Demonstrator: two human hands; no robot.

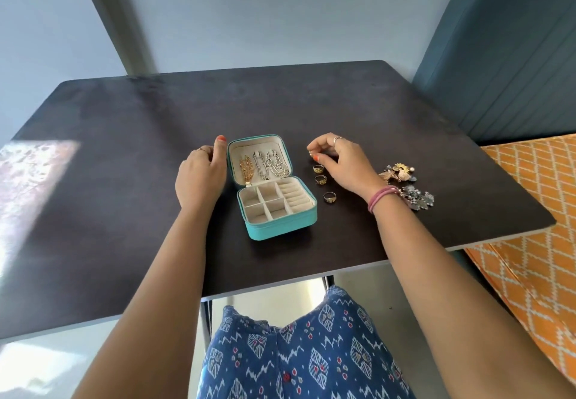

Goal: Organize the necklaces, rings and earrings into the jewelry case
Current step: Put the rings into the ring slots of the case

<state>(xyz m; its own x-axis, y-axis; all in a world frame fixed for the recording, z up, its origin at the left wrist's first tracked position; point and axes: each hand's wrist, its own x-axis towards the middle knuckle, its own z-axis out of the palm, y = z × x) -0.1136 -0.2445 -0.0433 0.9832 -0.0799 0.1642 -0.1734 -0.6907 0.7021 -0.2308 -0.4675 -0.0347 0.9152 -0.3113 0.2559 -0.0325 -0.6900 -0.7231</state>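
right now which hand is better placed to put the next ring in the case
Right hand: it already pinches a ring, beside the loose rings. Left hand steadies the case.

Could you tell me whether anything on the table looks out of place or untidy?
Only the earrings: they lie in a tangled heap right of the jewelry case, not yet sorted.
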